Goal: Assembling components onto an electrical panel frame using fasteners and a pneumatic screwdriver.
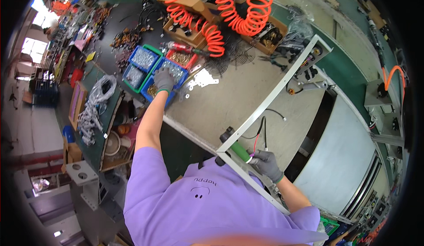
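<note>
My left hand [163, 80], in a grey glove, reaches over a blue bin of silver screws [176, 72]. Its fingers bend down among the screws, closed as far as they show; anything between them is too small to make out. At the near right, my gloved right hand [266, 164] closes around the lower end of a green cylinder [240, 150] with a black angled head [227, 134]. The cylinder lies slanted by the corner of a light metal frame [260, 109]. Red and black wires [257, 141] run beside my fingers.
More blue bins [144, 59] of small metal parts stand beside a red bin [181, 59]. Orange coiled hoses [247, 25] hang over open cardboard boxes [185, 30]. Flat white pieces [204, 78] lie on the worktable [229, 100]. A large metal panel [338, 153] is at right.
</note>
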Motion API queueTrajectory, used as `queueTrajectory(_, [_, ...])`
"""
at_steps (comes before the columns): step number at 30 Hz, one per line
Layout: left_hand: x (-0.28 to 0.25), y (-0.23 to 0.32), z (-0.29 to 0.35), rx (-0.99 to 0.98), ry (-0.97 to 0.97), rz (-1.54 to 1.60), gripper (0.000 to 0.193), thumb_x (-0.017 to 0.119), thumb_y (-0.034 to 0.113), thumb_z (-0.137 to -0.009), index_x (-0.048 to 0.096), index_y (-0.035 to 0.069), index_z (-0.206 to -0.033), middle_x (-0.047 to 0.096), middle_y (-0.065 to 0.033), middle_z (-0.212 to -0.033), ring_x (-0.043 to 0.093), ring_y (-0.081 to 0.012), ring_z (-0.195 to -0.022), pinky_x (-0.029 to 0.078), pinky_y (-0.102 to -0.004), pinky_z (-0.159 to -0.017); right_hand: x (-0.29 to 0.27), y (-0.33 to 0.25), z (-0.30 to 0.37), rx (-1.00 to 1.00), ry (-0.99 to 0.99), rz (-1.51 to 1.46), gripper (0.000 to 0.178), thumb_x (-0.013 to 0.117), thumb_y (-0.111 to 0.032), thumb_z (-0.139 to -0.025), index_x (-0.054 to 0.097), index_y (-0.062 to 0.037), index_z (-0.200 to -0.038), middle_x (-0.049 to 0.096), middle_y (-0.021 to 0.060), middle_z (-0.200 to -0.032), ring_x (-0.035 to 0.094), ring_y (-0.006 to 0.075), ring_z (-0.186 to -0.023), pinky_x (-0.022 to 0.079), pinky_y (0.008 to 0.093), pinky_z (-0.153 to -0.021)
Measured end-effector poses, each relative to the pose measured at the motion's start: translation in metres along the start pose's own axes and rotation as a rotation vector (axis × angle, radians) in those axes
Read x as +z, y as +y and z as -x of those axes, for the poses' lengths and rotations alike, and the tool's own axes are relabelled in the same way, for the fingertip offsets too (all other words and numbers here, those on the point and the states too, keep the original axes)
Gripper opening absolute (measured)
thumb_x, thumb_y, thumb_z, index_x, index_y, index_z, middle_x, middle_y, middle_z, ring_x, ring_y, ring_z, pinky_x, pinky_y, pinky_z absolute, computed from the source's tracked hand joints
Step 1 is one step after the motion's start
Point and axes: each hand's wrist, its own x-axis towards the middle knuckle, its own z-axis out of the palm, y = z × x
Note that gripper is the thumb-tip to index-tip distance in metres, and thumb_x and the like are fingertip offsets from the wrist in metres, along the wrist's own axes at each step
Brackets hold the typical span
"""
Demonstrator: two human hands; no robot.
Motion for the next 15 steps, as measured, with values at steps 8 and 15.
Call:
queueTrajectory(8, [0.022, 0.002, -0.017, -0.093, -0.168, -0.16, 0.019, 0.057, 0.022, -0.079, 0.065, 0.013, -0.094, 0.061, -0.0088, -0.106, 0.054, -0.0242, -0.105, 0.041, -0.0393, -0.084, 0.001, 0.013, 0.006, -0.018, 0.022, -0.009, 0.033, 0.069, -0.011, -0.08, 0.062, -0.0011, -0.111, 0.067, 0.0086, -0.104, 0.061, 0.0114, -0.091, 0.048, 0.0247, -0.083])
queueTrajectory(15, [0.024, -0.006, -0.022, -0.124, -0.021, 0.012, 0.019, 0.054, 0.026, -0.083, 0.062, 0.017, -0.097, 0.06, -0.0085, -0.101, 0.056, -0.0285, -0.1, 0.047, -0.0433, -0.079, -0.003, -0.002, 0.004, 0.008, 0.016, 0.225, 0.029, 0.069, -0.012, -0.081, 0.064, -0.0003, -0.107, 0.068, 0.0083, -0.099, 0.062, 0.0114, -0.088, 0.048, 0.0258, -0.08])
